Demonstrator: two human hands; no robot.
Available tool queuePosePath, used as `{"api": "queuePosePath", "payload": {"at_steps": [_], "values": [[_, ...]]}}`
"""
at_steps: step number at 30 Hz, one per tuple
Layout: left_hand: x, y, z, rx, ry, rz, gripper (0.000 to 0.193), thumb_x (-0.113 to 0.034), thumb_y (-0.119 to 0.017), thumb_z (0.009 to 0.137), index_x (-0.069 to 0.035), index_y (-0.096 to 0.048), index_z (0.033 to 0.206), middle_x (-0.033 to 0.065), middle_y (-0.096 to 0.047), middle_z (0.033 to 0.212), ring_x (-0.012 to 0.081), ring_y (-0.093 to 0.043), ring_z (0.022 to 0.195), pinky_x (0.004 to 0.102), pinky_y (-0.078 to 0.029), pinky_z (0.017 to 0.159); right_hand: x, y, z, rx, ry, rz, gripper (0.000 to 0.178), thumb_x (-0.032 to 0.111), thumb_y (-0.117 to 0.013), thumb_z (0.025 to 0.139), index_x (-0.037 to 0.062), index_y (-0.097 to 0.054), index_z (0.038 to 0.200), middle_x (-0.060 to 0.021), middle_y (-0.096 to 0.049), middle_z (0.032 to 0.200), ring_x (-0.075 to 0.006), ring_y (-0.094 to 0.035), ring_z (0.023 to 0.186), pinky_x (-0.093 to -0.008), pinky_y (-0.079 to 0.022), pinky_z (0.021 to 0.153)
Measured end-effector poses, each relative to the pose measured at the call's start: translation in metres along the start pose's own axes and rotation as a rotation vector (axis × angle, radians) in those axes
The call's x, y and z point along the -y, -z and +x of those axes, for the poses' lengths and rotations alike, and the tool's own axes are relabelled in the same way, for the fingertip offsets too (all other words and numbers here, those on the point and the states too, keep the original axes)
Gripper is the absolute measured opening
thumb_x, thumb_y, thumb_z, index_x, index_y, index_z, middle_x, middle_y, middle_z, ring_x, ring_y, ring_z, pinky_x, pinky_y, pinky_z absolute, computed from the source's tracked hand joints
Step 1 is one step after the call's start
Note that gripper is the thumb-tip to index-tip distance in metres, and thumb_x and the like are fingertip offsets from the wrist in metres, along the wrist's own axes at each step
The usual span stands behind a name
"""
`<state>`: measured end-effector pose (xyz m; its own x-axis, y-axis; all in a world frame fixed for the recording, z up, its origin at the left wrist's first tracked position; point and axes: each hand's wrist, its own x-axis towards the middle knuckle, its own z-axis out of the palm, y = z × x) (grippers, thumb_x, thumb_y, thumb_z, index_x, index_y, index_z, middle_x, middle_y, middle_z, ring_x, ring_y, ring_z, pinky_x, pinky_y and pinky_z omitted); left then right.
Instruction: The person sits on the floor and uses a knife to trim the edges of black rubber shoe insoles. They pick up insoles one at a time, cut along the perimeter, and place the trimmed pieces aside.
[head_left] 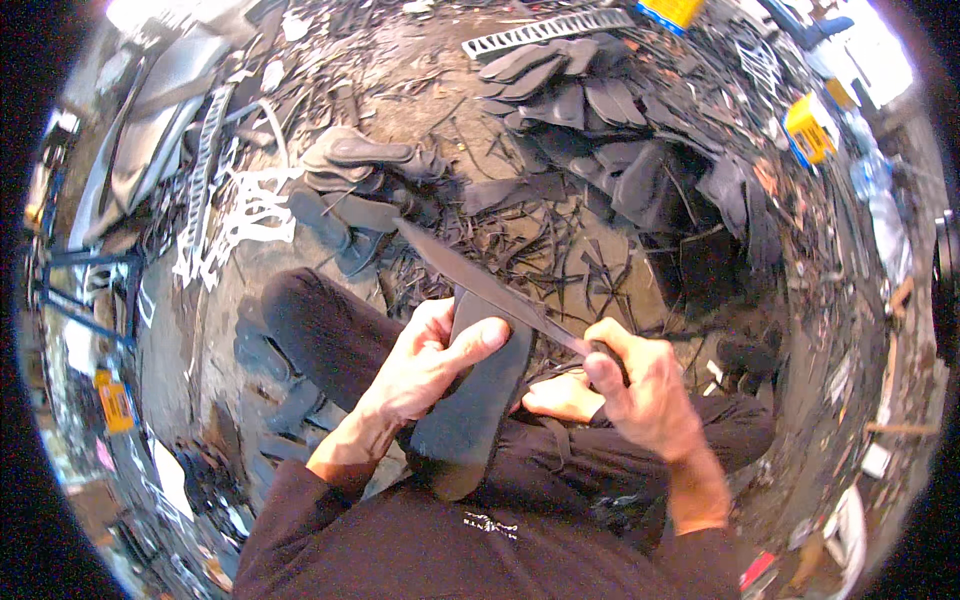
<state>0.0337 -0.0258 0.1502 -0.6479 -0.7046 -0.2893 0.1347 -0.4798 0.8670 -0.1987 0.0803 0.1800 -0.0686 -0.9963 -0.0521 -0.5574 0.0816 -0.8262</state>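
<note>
left hand [425,365] wraps the top edge of a dark sole-shaped rubber blank [470,405], thumb laid across its face, fingers curled behind; the blank stands tilted on the person's lap, lower end at the thigh. looks like edge trimming: my call is keep that thumb behind the cut line, brace the blank against the leg, take thin passes with the blade at a shallow angle away from the holding fingers. blank is matte, flat, dense, rounded at both ends, edges a bit rough. long knife [480,285] crosses its upper end, blade narrow, dull grey, tapering to a point up-left. right hand [645,390] is closed tight around the handle, which is hidden in the fist. floor [560,250] beyond is packed dirt littered with thin black offcut slivers. further right, a pile of cut soles [580,95], same dark sheet stock, stacked loosely and overlapping.
</note>
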Motion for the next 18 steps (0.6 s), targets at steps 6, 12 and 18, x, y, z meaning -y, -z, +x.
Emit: {"api": "queuePosePath", "payload": {"at_steps": [6,12,18], "values": [[-0.008,-0.025,-0.002,0.246,-0.013,0.114,0.03,-0.024,-0.08,0.1,-0.002,-0.074,0.119,-0.003,-0.075,0.1,0.0052,-0.063,0.09,0.0251,-0.052,0.079,-0.001,0.038,0.057,0.33,0.173,0.027,0.049,0.047,-0.049,0.113,0.0032,-0.062,0.096,-0.0092,-0.067,0.084,-0.023,-0.065,0.073,-0.04,-0.049,0.067],[-0.005,0.049,0.033,-0.811,-0.529,-0.312,0.026,-0.033,-0.075,0.102,-0.009,-0.072,0.112,0.0011,-0.071,0.101,0.0112,-0.065,0.084,0.0288,-0.052,0.074,-0.013,0.049,0.059,0.235,-0.267,0.502,0.066,0.068,-0.036,0.11,0.0106,-0.064,0.093,0.0064,-0.049,0.063,-0.0038,-0.044,0.051,-0.0242,-0.034,0.047],[0.048,0.047,0.02,-0.645,-0.291,-0.414,0.021,-0.03,-0.077,0.099,-0.011,-0.071,0.104,-0.0032,-0.07,0.094,0.0072,-0.063,0.08,0.0253,-0.05,0.068,-0.032,-0.089,0.045,-0.104,-0.014,0.246,0.047,0.049,-0.045,0.114,0.006,-0.06,0.101,0.0,-0.05,0.063,-0.0071,-0.048,0.055,-0.0294,-0.034,0.049]]}}
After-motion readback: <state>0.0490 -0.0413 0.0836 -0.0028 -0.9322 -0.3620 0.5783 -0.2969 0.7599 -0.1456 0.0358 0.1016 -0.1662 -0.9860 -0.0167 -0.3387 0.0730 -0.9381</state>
